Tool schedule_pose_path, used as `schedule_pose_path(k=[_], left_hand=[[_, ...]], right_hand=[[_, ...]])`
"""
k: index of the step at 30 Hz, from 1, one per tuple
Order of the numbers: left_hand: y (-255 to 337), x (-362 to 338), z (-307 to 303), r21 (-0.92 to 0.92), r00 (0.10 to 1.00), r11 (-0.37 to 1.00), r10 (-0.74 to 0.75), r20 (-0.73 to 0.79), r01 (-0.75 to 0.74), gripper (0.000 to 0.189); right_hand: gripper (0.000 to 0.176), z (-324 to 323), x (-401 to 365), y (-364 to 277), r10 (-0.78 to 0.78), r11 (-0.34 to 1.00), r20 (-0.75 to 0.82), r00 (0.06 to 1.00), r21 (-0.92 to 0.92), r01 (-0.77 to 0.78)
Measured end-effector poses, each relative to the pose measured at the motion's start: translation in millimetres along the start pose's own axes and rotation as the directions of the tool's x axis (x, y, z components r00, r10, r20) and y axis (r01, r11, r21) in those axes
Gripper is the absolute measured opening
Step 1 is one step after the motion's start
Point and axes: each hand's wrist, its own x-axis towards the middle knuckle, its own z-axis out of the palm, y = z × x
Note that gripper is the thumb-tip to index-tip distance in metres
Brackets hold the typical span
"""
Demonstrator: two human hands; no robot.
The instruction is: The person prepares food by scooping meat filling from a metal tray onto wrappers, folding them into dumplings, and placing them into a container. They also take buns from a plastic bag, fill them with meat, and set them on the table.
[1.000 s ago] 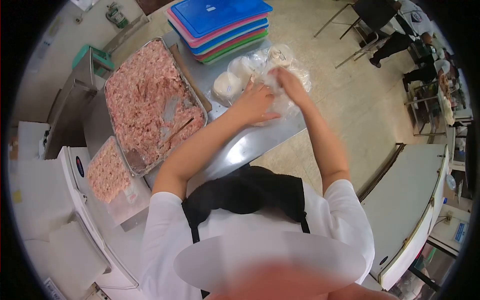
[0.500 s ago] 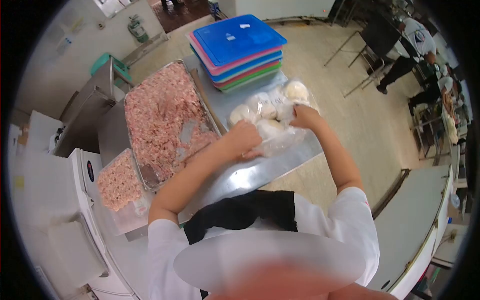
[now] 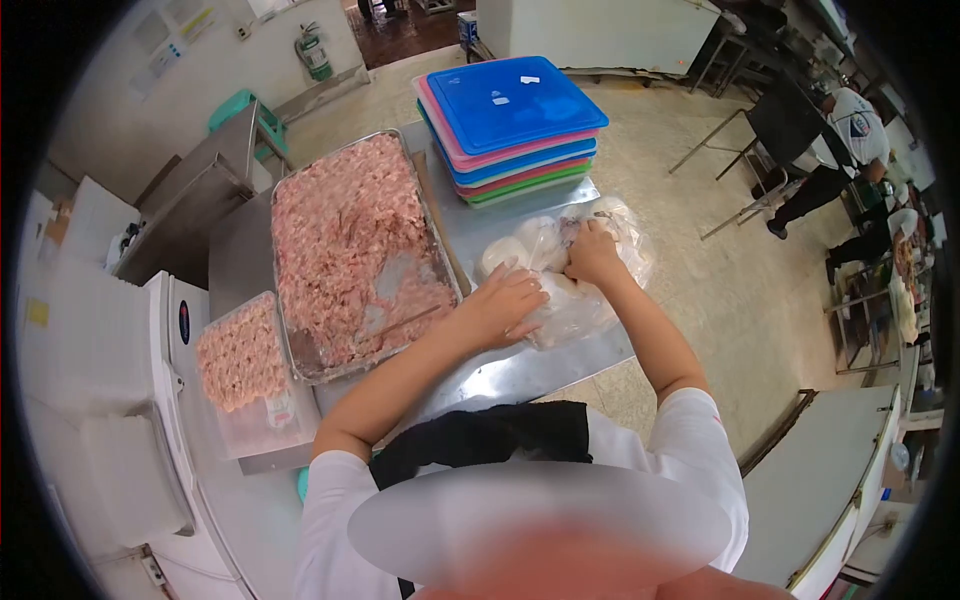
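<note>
"Plastic took centre stage, a clear bag [image 3: 570, 318] of pale rounded pieces [image 3: 507, 254] on the metal table [image 3: 490, 372] — and both hands were right on it! What did the left hand [image 3: 505, 305] have?"

"Nothing clenched there. It lay spread over the near left part of the bag, fingers fanned and loose, thumb apart from them."

"And the right hand [image 3: 597, 254]?"

"Tighter work on that side! Its fingers were bent down into the wrinkled film among the pieces, farther from the body than the left. The tips were hidden, so I could not tell whether they had pinched shut on it."

"Where did the bag sit, exactly?"

"Toward the right side of the tabletop, just beyond the near edge, with the stack of coloured lids [image 3: 515, 105] behind it — a blue one on top, then pink, blue, red and green edges below."

"Plenty to the left, too!"

"Oh, a big one: a large metal tray [image 3: 441, 262] loaded with minced meat [image 3: 345, 235], a thin stick [image 3: 405, 321] lying across its near right part. A brown strip [image 3: 440, 222] ran along the tray's right side, between it and the lids."

"Beside the tray?"

"A smaller clear container [image 3: 250, 430], nearer the body, bore a paler slab of mince [image 3: 240, 355]."
</note>
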Motion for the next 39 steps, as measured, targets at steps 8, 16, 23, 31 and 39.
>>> schedule_pose_path(k=[8,16,23,31,39], left_hand=[[-10,7,-5,0.003,0.995,0.997,-0.071,0.067,0.071,0.038],[-11,-5,-1,-0.06,0.998,0.997,-0.055,-0.037,0.053,0.04],[-15,8,-8,-0.048,0.999,0.998,-0.036,0.001,0.036,0.04],[-22,5,-5,-0.124,0.999,0.992,-0.024,-0.021,0.021,0.038],[-27,9,-3,-0.092,0.999,0.995,-0.044,0.015,0.045,0.037]], right_hand=[[0.071,18,29,7,0.042,0.998,-0.143,0.989,0.048,-0.035],[0.067,14,20,5,-0.011,1.0,-0.393,0.92,-0.022,0.003],[0.095,-26,51,18,-0.063,0.998,0.298,0.952,0.035,0.055],[0.104,-34,50,52,-0.362,0.922,0.41,0.837,0.294,0.254],[0.09,-28,61,40,-0.243,0.969,0.398,0.885,0.065,0.237]])
